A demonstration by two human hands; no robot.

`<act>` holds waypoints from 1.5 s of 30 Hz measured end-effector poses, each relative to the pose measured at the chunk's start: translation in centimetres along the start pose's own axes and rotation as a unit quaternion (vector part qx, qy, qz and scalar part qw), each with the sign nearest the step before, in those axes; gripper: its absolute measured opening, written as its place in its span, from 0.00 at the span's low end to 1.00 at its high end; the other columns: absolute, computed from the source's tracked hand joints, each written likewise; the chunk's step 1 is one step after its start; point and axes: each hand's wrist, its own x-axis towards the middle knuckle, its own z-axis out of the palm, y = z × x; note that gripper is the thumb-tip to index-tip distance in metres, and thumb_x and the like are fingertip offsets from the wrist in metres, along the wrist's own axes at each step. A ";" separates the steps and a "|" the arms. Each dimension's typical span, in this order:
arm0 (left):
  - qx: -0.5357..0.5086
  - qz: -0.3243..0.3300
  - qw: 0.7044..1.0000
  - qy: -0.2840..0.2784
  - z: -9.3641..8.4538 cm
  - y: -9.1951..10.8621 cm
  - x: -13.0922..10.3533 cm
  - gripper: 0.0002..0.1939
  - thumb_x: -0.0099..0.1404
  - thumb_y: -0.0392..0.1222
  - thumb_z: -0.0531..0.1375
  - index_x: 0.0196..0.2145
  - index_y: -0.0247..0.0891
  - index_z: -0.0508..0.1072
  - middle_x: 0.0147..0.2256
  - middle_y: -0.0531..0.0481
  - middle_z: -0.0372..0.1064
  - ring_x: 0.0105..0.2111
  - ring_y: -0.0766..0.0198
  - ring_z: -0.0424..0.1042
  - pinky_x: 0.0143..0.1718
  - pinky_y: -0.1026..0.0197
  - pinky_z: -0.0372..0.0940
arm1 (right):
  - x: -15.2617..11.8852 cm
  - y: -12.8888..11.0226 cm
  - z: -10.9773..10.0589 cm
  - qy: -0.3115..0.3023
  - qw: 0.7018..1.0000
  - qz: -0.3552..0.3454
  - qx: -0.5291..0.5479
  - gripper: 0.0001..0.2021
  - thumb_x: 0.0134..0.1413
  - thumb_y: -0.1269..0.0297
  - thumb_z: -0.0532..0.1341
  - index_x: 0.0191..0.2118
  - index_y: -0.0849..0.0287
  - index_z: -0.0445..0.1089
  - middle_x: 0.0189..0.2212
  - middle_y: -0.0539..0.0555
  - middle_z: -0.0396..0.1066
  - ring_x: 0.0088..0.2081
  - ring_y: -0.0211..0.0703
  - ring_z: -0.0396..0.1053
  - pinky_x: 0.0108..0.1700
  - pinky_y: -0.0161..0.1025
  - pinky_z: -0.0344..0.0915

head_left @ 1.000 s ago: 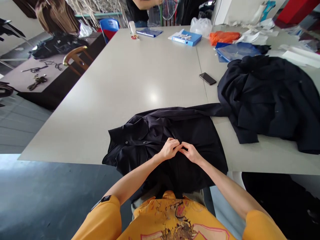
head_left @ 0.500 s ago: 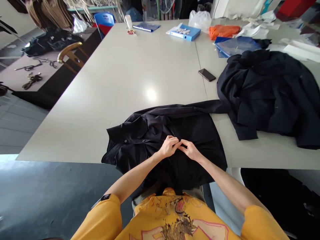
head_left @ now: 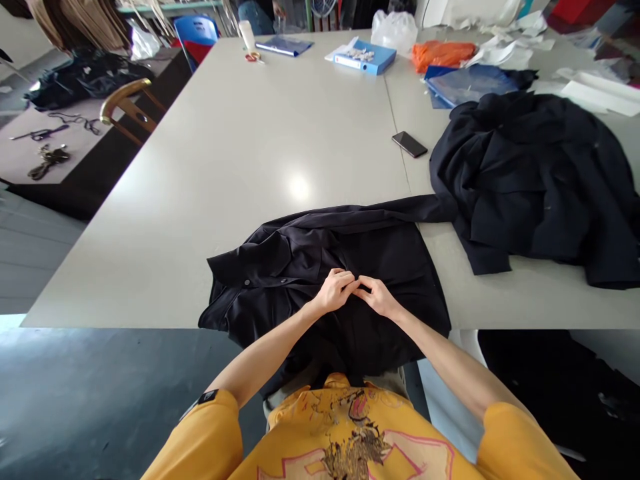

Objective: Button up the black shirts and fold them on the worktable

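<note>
A dark jacket (head_left: 390,260) lies along the front edge of the table, its collar to the left and its lower part hanging over the edge. Two round buttons show on its front placket, left of my hands. My left hand (head_left: 336,289) is closed on the jacket's front edge near the middle. Right beside it, my right hand (head_left: 377,295) pinches the same edge, the fingertips of both hands meeting. Whatever small part lies between the fingertips, perhaps a button, is hidden.
A second dark jacket (head_left: 530,187) is heaped at the right, touching the first one's sleeve. Beyond lie a phone (head_left: 409,144), a blue binder (head_left: 367,59), an orange bag (head_left: 443,55), blue folders (head_left: 465,83) and scissors (head_left: 254,58). A wooden chair (head_left: 130,107) stands left of the table (head_left: 240,147).
The camera view has shifted slightly, so the table and things appear a little further left and higher. Both hands stay at the same spot on the jacket's front edge.
</note>
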 end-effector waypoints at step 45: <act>0.362 -0.278 0.883 0.105 -11.0 -13.5 2.3 0.25 0.71 0.37 0.49 0.64 0.33 0.63 0.65 0.35 0.58 0.65 0.45 0.57 0.66 0.39 0.52 | 9.3 5.4 -6.6 -0.040 0.909 -0.200 -0.364 0.11 0.70 0.63 0.56 0.42 0.62 0.73 0.35 0.55 0.71 0.37 0.45 0.64 0.44 0.42 0.58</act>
